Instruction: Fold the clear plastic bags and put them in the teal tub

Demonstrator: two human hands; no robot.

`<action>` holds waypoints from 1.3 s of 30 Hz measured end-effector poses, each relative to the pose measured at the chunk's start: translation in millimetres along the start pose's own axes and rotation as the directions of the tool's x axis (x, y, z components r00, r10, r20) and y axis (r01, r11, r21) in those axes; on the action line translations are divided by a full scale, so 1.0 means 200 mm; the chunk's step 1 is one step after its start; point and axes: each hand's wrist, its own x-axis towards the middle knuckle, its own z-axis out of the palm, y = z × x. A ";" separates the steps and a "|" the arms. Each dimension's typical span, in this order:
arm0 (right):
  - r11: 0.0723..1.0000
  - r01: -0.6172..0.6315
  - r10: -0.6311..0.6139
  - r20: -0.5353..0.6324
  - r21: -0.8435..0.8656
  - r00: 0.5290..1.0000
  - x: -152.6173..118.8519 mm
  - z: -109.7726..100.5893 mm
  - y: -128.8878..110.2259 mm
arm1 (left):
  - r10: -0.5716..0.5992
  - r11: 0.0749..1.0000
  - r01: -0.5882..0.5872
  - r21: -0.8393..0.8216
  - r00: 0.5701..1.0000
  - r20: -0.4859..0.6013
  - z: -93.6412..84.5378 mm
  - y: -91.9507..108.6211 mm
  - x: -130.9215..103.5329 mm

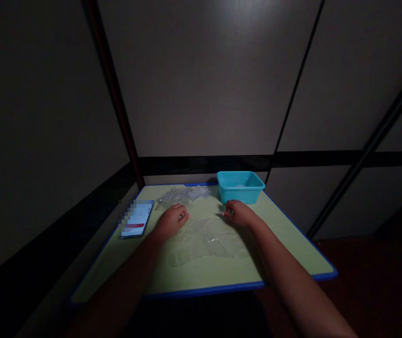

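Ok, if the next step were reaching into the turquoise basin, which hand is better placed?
Probably the right hand: it is close in front of the turquoise basin. The left hand is farther off, over toward the phone.

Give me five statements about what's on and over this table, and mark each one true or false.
1. A turquoise basin stands at the far right of the table. True.
2. The phone lies inside the basin. False: the phone lies on the table's left side.
3. Clear plastic is spread on the table. True.
4. The two hands are clasped together. False: the left hand and right hand are apart.
5. The right hand is nearer the basin than the left. True.
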 end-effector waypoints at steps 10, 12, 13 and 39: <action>0.984 -0.078 0.095 0.101 -0.161 0.990 0.01 0.03 0.05 | -0.092 0.969 0.065 0.240 0.991 0.101 0.00 -0.05 0.01; 0.980 -0.073 0.100 0.139 -0.187 0.985 0.01 0.03 0.05 | -0.124 0.965 0.091 0.244 0.985 0.122 -0.01 -0.05 0.01; 0.979 -0.080 0.110 0.158 -0.185 0.981 0.02 0.03 0.04 | -0.137 0.965 0.102 0.243 0.982 0.130 -0.01 -0.05 0.01; 0.992 -0.121 0.110 0.226 0.036 0.968 0.02 -0.02 0.04 | -0.233 0.966 0.249 -0.070 0.956 0.180 -0.14 -0.08 0.03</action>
